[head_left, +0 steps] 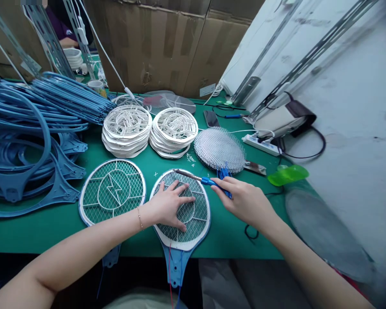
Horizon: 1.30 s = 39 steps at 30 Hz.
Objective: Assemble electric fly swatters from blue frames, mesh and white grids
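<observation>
My left hand [172, 204] lies spread and flat on the mesh of an electric mosquito swatter head [199, 229]. This head has a white rim, a blue frame and a blue neck, from which a red wire [170, 274] and a blue wire hang. My right hand [244, 199] grips the blue handle of a soldering iron [207, 180]. The iron's tip is over the upper rim of the swatter head; whether it touches, I cannot tell. To the left lies a second swatter head [114, 189] with a lightning-bolt pattern, partly covered by my left forearm.
Blue swatter frames [19, 141] are piled on the left. Two stacks of white rings [127, 128] stand behind the swatter heads. Round mesh sheets [219, 148] lie beside several blue wires [224, 172]. Further right are a power strip [262, 144] and a green plastic piece [287, 174].
</observation>
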### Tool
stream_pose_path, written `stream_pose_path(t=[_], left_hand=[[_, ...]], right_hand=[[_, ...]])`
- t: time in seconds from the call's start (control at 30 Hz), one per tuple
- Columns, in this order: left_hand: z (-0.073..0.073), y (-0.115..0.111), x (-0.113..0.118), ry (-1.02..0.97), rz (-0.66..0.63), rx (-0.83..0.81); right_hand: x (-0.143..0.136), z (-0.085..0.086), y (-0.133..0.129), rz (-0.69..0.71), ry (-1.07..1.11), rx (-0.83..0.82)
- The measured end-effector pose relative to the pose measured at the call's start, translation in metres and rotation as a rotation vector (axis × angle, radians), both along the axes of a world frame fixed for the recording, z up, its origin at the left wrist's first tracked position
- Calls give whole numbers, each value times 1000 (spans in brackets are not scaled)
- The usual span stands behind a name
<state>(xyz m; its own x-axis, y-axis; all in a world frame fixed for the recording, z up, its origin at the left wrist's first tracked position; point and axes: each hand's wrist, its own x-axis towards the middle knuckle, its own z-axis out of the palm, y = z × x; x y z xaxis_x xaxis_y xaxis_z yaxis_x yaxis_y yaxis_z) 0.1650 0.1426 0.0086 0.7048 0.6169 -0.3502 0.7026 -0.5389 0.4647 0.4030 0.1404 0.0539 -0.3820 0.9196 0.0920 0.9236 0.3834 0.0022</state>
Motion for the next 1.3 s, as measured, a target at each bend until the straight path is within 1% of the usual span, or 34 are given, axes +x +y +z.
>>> stream_pose_path(t=[0.23,0.43,0.5,0.6,0.8,0.97,1.07,1.13,1.2,1.27,1.3], left_hand=[[-4,0,0,-5,-7,18],[-1,0,-1,6,-11,18],[0,1,0,8,-11,14],[-1,1,0,12,-12,8],[-3,1,0,-1,-4,11],[-1,1,1,1,-14,2],[-1,2,1,9,-16,-1],[-1,2,0,5,-21,-1],[-1,2,0,6,-28,-2],[0,2,0,21,-33,1],[1,2,0,31,-35,4]], right_hand=[[-7,1,4,32,-47,-47],[-12,8,7,50,-123,-95],[-14,13,10,75,-146,-138],[-15,19,17,152,-168,-199],[-14,26,36,290,-185,-304],[-17,30,47,310,-180,-371],[-15,30,48,298,-145,-343],[-2,29,40,269,-72,-279],[22,28,21,186,41,-175],[51,28,-11,70,144,-89],[64,29,-31,23,181,-79]])
